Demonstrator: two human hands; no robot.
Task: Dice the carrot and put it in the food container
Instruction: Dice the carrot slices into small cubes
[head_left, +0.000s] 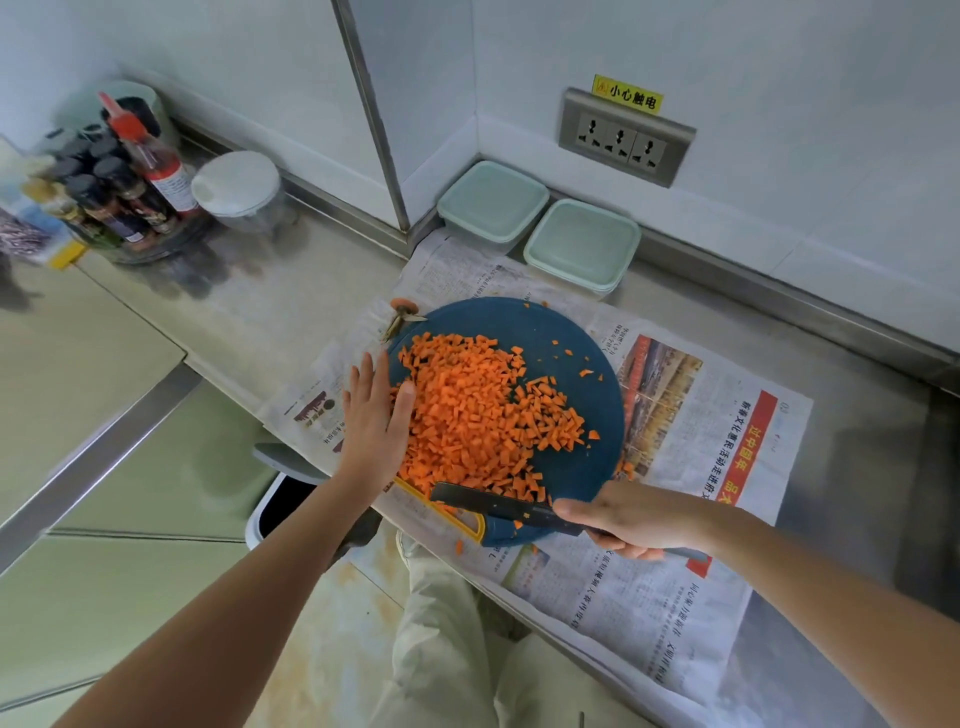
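Left hand (371, 421) flat, fingers straight, against carrot dice (478, 421) on board (561, 332). Right hand (634, 519): grip wrapped round knife (493, 501) handle.

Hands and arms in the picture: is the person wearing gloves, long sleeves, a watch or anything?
No. The left hand and the right hand are both bare, with no gloves. No ring, watch or bracelet shows on either. The left arm and the right arm are bare too: no sleeve shows along them up to the picture's edge.

Matt newspaper (691, 519) (printed) on brushed-steel counter (857, 467)
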